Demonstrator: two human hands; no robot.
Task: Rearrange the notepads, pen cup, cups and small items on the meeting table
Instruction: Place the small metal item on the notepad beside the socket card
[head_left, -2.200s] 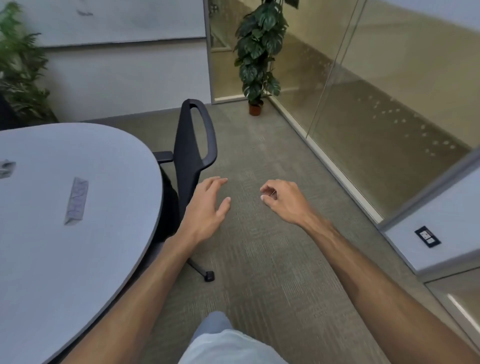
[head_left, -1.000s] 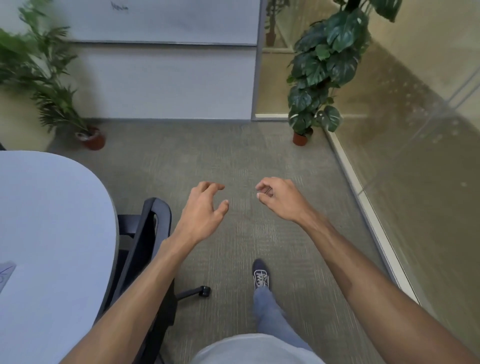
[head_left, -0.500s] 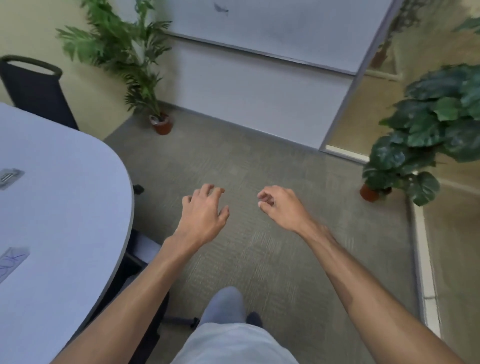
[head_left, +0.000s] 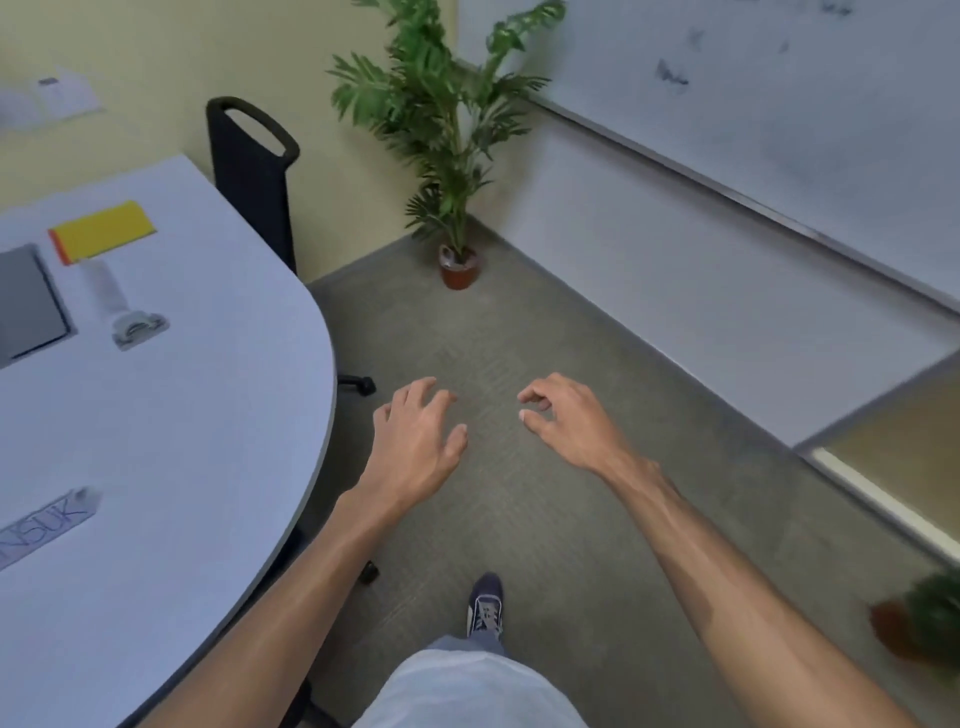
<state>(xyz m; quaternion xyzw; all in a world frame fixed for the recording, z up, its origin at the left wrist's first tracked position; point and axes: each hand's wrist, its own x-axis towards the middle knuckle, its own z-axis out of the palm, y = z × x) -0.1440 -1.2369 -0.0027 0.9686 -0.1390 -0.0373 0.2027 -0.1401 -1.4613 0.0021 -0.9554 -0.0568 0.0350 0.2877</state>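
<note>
The view has swung round to the left over the last two seconds: the table (head_left: 218, 426), earlier showing only paper name cards, now shows a yellow notepad (head_left: 101, 231) well beyond and to the left of the left hand (head_left: 415, 441), with a grey flat slab (head_left: 26, 306) and a small white item (head_left: 122, 306) near it. I cannot tell what those two are. One name card (head_left: 47, 519) lies to the left of the left forearm. No cups or pen cup are in sight. This likely means the person is walking round the table's end towards the things to rearrange – a shoe (head_left: 485, 603) is stepping forward on the carpet. Both arms reach ahead at mid height, as before. The left hand is empty, fingers loosely spread, just off the table's edge. The right hand (head_left: 566, 421) is empty too, fingers softly curled – nothing is touched yet.
</note>
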